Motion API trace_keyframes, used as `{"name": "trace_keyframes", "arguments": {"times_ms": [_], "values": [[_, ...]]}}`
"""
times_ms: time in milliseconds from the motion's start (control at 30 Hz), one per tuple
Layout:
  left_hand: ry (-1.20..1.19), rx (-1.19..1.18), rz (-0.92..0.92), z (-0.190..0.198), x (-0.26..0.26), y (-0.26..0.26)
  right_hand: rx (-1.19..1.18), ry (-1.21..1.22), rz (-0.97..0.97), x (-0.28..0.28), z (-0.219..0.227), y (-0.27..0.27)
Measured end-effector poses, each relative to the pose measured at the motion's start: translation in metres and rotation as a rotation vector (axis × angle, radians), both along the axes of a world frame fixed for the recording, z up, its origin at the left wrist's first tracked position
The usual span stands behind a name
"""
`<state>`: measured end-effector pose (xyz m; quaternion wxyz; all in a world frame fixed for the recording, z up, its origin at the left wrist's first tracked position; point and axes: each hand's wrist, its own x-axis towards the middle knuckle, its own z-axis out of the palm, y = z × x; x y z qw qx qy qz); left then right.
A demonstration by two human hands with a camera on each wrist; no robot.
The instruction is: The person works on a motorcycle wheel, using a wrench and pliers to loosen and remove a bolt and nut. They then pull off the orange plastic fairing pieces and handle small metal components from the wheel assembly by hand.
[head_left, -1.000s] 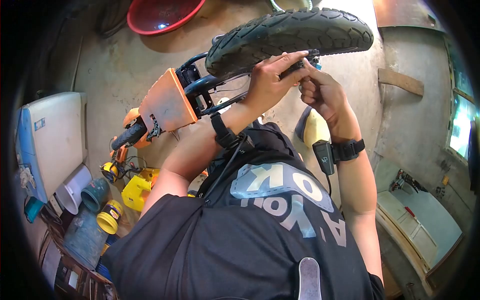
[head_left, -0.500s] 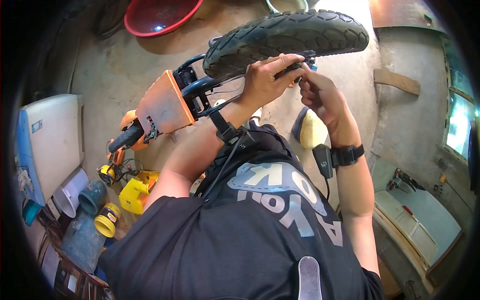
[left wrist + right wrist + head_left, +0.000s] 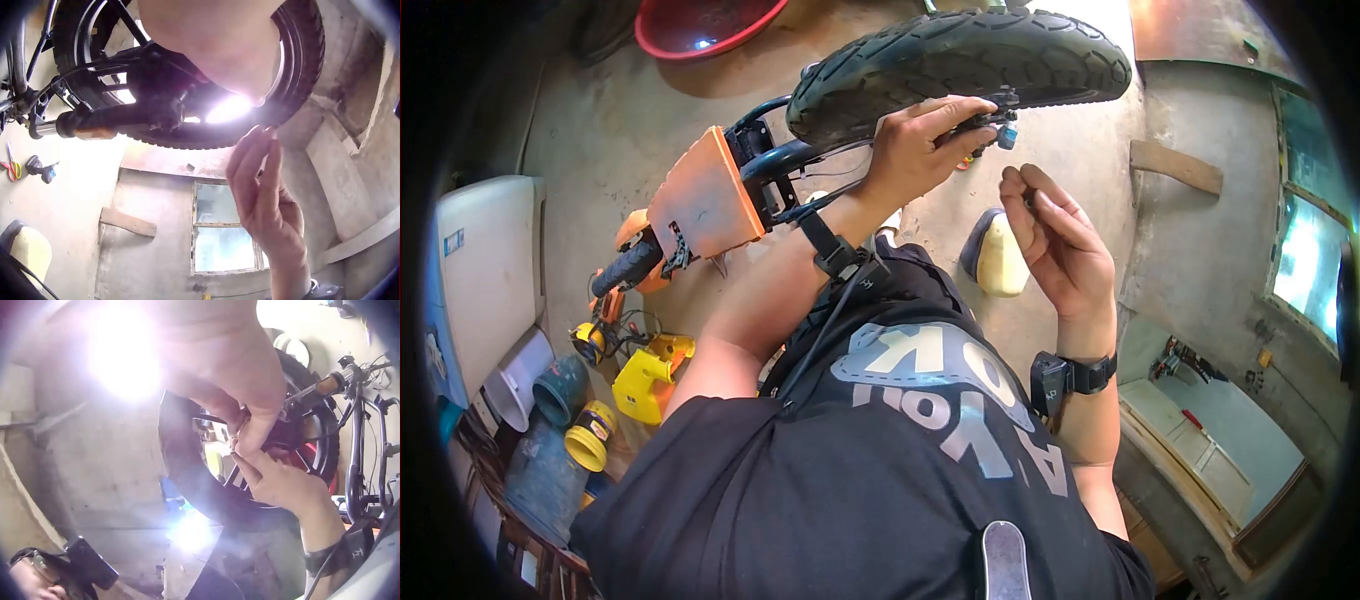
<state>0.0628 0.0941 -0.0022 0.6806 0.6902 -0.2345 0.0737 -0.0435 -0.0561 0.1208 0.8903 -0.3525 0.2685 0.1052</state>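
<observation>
A black knobbly wheel (image 3: 960, 65) stands in the fork of a small two-wheeler with an orange panel (image 3: 705, 190). My left hand (image 3: 915, 150) is at the wheel's hub, thumb and fingers pinching a dark part there. Just beyond those fingertips sits a small blue piece (image 3: 1007, 136). My right hand (image 3: 1065, 240) is held up below and to the right of the hub, apart from the wheel. Between its thumb and fingers it pinches a tiny dark piece (image 3: 1029, 199), too small to identify. Both hands overlap the wheel in the right wrist view.
A red basin (image 3: 710, 25) lies behind the wheel. A yellow-and-dark padded object (image 3: 1002, 260) rests on the floor, with a wooden board (image 3: 1175, 167) at the wall. On the left are a yellow plastic panel (image 3: 640, 385) and several buckets. Scissors (image 3: 14, 170) lie on the floor.
My right hand has drawn back from the hub, down and to the right, and its fingers have turned upward. The left hand stays at the hub. The head view has shifted slightly.
</observation>
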Motion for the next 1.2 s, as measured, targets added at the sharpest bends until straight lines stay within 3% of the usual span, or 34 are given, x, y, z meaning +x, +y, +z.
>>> {"name": "trace_keyframes", "arguments": {"times_ms": [167, 233, 300, 367, 633, 733, 833, 1200], "values": [[-0.068, -0.025, 0.048, -0.003, 0.001, -0.002, -0.181, 0.017, 0.011, 0.004, -0.001, -0.01], [-0.037, -0.023, 0.043, -0.002, -0.001, -0.002, -0.44, -0.148, 0.111, 0.009, -0.007, -0.013], [-0.006, -0.023, 0.035, -0.002, -0.002, -0.001, -0.538, -0.094, 0.086, 0.017, -0.001, -0.006], [-0.02, -0.035, 0.032, -0.002, -0.002, -0.001, -0.813, -0.115, 0.137, 0.027, 0.004, 0.001], [-0.026, -0.036, 0.053, -0.003, -0.003, -0.002, -1.206, -0.315, 0.112, 0.049, -0.007, 0.013], [-0.021, -0.042, 0.041, -0.003, -0.003, -0.002, -1.527, -0.47, 0.186, 0.054, -0.015, 0.01], [-0.058, -0.058, 0.05, -0.007, -0.002, -0.004, -1.634, -0.601, 0.155, 0.061, -0.022, 0.013], [-0.047, -0.037, 0.037, -0.011, -0.002, 0.0, -1.649, -0.64, 0.169, 0.063, -0.022, 0.026]]}}
